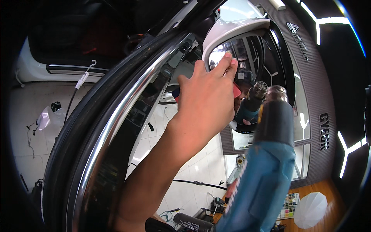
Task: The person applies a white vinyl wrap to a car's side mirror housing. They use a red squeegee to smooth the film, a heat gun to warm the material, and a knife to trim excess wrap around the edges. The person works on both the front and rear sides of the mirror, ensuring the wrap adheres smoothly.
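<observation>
The car's side mirror (253,52) has a white housing (216,35). My left hand (208,94) lies across its inner side, two fingers stretched onto the glass and the others bent. A red card-like piece (237,91), squeegee-sized, shows at both sides of my palm; the hand hides most of it. In front stands a teal and black heat gun (266,166), its metal nozzle (276,94) close to the mirror's lower right. Only a bit of my right hand (231,189) shows, closed behind the gun's body. The glass reflects the gun.
A car door frame with chrome trim (104,127) curves along my left. A dark cable (199,182) hangs behind the gun. Crumpled film (44,119) lies on the tiled floor (29,139). At lower right, a white umbrella-like shade (310,210) stands over wood.
</observation>
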The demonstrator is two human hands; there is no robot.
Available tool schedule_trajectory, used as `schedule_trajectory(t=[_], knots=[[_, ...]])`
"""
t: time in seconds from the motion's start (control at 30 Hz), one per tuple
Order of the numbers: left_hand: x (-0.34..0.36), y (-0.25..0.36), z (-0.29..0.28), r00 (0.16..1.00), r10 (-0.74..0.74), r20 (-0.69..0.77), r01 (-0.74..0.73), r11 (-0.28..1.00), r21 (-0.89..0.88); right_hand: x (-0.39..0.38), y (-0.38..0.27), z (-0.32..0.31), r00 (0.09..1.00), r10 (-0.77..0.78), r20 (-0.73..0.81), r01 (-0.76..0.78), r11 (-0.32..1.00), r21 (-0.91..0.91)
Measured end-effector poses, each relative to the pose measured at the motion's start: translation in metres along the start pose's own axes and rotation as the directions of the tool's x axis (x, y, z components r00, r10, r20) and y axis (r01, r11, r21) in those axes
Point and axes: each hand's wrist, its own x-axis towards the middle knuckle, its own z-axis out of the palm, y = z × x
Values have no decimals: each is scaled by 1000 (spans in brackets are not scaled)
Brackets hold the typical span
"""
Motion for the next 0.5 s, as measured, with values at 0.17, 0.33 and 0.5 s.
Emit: schedule_trajectory(t=[0.17, 0.33, 0.5], knots=[[-2, -3, 0, 1000, 5, -16, -4, 1000, 13, 16, -9, 36, 986, -52, 158, 61, 997, -53], [-2, -5, 2, 1000, 13, -2, -13, 1000, -9, 29, -13, 57, 964, -84, 252, 112, 989, -97], [-3, -8, 6, 999, 33, -30, -34, 999, -8, 37, -16, 70, 949, -105, 299, 146, 982, -121]])
